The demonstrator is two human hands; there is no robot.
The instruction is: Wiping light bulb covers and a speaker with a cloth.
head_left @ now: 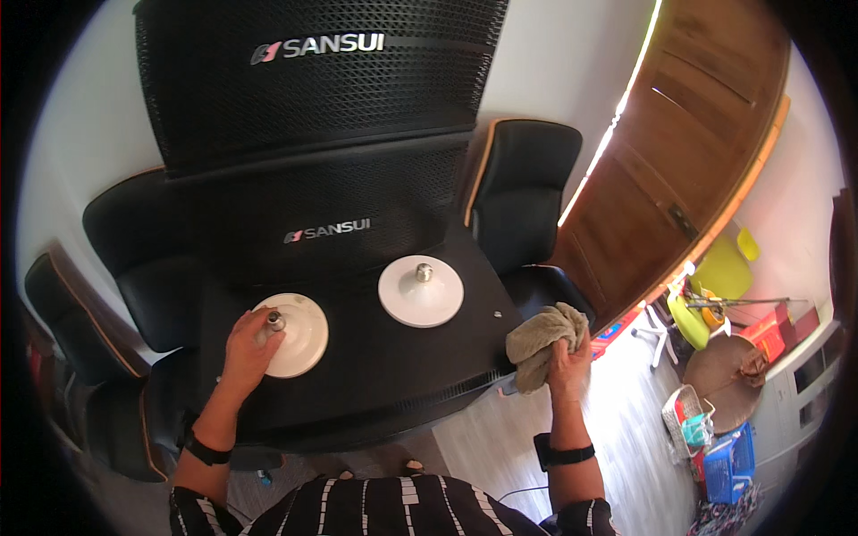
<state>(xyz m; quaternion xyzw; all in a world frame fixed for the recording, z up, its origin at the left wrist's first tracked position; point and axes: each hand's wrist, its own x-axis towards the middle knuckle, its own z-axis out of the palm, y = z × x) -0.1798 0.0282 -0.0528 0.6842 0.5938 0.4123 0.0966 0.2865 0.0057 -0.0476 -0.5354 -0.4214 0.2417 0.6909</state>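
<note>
My left hand (251,348) grips the metal-tipped neck of a white cone-shaped disc (305,338), which rests on or just over the black speaker surface (362,362); contact underneath cannot be told. Dark smudges show near that disc's upper rim. A second white disc (402,305) with a metal screw cap at its centre lies to the right, untouched. Off the right edge of the surface, my right hand (570,355) holds a bunched grey-brown cloth (543,338).
Another large black speaker (315,87) stands at the back. Black chairs flank the surface on the left (147,261) and right (523,194). A wooden door (670,147) is at the right, with a blue plastic basket (727,465) and a wicker basket (677,429) on the floor.
</note>
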